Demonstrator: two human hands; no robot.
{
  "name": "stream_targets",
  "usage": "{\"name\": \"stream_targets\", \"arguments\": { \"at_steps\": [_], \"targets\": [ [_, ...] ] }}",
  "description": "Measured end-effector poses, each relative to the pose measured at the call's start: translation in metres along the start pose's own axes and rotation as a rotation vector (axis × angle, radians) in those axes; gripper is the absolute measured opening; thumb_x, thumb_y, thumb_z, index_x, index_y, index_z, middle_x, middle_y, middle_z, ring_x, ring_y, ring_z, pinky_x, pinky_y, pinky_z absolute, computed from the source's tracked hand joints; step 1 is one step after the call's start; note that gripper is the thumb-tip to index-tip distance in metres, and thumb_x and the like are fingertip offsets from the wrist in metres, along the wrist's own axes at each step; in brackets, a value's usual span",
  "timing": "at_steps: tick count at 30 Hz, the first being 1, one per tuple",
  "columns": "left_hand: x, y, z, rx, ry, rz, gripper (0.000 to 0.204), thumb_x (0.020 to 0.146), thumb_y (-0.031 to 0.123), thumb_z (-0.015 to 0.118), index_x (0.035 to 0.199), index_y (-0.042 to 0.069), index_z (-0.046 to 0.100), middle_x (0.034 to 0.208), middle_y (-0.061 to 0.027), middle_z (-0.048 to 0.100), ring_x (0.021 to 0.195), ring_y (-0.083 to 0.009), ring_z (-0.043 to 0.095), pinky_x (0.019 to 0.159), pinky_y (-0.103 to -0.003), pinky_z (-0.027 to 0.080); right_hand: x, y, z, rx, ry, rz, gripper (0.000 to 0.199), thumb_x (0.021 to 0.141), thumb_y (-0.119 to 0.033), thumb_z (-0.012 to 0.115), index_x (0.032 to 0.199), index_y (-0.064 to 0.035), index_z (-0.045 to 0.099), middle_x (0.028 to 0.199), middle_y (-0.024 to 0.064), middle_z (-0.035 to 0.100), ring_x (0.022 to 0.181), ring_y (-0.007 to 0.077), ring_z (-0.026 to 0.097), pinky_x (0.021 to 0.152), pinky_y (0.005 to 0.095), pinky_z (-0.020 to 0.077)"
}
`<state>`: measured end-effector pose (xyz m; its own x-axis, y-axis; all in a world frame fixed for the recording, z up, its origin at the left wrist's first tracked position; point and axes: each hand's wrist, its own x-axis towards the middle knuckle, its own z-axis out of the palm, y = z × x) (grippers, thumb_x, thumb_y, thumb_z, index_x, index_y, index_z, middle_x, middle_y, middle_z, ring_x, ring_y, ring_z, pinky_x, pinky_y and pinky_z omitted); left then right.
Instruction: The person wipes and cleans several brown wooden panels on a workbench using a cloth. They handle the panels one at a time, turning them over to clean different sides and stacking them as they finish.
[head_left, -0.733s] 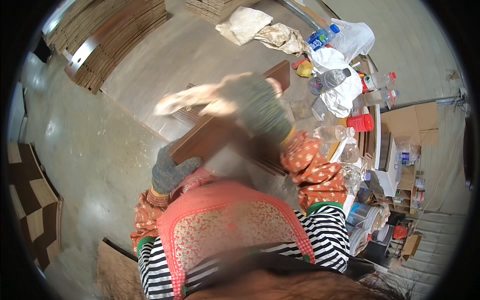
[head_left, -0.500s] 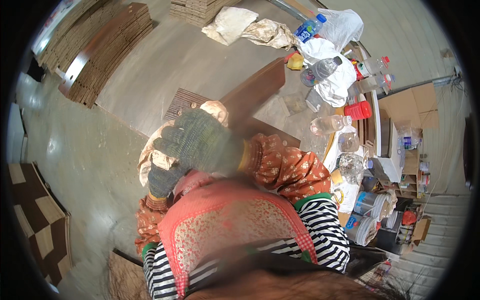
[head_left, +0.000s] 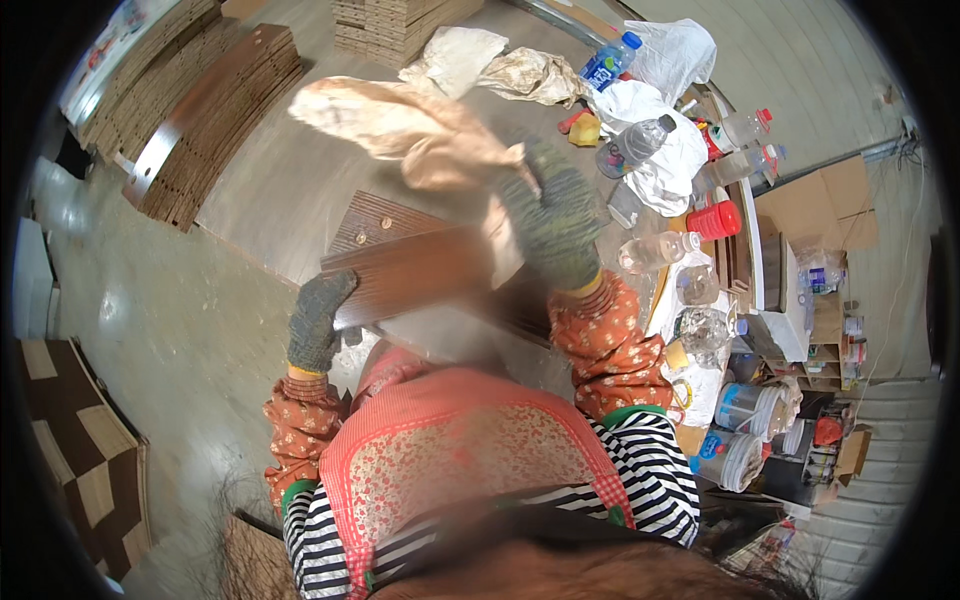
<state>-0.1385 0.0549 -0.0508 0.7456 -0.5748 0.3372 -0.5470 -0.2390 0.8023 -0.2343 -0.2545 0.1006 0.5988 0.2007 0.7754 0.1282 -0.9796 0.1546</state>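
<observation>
Wearing a dark knitted glove, my left hand (head_left: pixel 322 318) grips the left end of a brown wooden board (head_left: pixel 405 268), fingers over its edge. The board lies across in front of my apron, its right part blurred by motion. My right hand (head_left: pixel 562 215), gloved the same way, clutches a cream cloth (head_left: pixel 410 130) that swings out to the left above the table, smeared by movement. Part of the cloth hangs below the hand, by the board's right end. Just beyond the held board is a ribbed brown panel (head_left: pixel 365 222) with small round spots on it.
Stacks of brown boards (head_left: pixel 225 115) stand at the far left, another stack (head_left: pixel 390 28) at the back. Crumpled rags (head_left: pixel 530 76) lie along the table's far side. Plastic bottles (head_left: pixel 640 145), a red jar (head_left: pixel 715 219) and white bags crowd the right. Buckets (head_left: pixel 745 410) sit lower right.
My right hand has moved right with the cloth, which now flies outward. My hands have separated; the left now holds the board's left end. The board has swung from slanting away to lying across.
</observation>
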Motion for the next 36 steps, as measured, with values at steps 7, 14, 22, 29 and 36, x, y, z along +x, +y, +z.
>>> {"name": "stream_targets", "arguments": {
  "at_steps": [7,14,22,29,36],
  "targets": [
    [0.029,0.061,-0.052,-0.240,0.248,-0.395,0.069,0.080,0.015,0.084,0.140,-0.004,0.056,0.135,-0.0187,0.064,0.125,-0.0291,0.060,0.107,-0.043,0.048,-0.012,-0.043,0.031,0.688,-0.256,0.382,0.064,0.088,-0.026,0.077,0.142,0.0016,0.056,0.134,0.0213,0.064,0.121,0.0325,0.064,0.105,0.0421,0.0486],
    [0.057,0.112,0.026,0.494,-0.154,0.408,0.084,0.078,0.037,0.085,0.149,0.006,0.051,0.149,-0.0187,0.053,0.130,-0.0423,0.053,0.119,-0.057,0.029,0.002,-0.034,0.013,1.029,-0.647,0.486,0.109,0.073,-0.040,0.085,0.159,-0.0005,0.030,0.151,0.0293,0.047,0.139,0.0413,0.049,0.118,0.0436,0.0380],
    [0.059,0.093,0.046,0.585,-0.121,0.366,0.053,0.088,0.039,0.074,0.132,0.009,0.065,0.136,-0.0173,0.061,0.129,-0.0421,0.053,0.116,-0.061,0.030,-0.008,0.080,-0.009,0.318,-1.443,0.423,0.112,0.067,-0.050,0.085,0.157,-0.0054,0.037,0.140,0.0239,0.061,0.122,0.0365,0.064,0.103,0.0435,0.0493],
    [0.052,0.057,0.006,0.649,0.214,0.437,0.036,0.091,0.022,0.070,0.123,0.006,0.066,0.134,-0.0198,0.062,0.125,-0.0399,0.058,0.109,-0.053,0.043,-0.016,0.078,-0.002,0.386,-1.542,0.431,0.084,0.067,-0.063,0.083,0.123,-0.0019,0.066,0.111,0.0216,0.071,0.092,0.0369,0.072,0.081,0.0463,0.0560],
    [0.039,0.026,-0.015,0.032,0.389,-0.133,0.047,0.101,0.022,0.065,0.139,-0.004,0.055,0.110,-0.0168,0.065,0.097,-0.0180,0.064,0.081,-0.035,0.054,-0.032,0.072,-0.030,0.344,-1.306,0.471,0.078,0.071,-0.066,0.080,0.115,-0.0023,0.069,0.110,0.0218,0.070,0.104,0.0398,0.068,0.090,0.0485,0.0520]
  ]
}}
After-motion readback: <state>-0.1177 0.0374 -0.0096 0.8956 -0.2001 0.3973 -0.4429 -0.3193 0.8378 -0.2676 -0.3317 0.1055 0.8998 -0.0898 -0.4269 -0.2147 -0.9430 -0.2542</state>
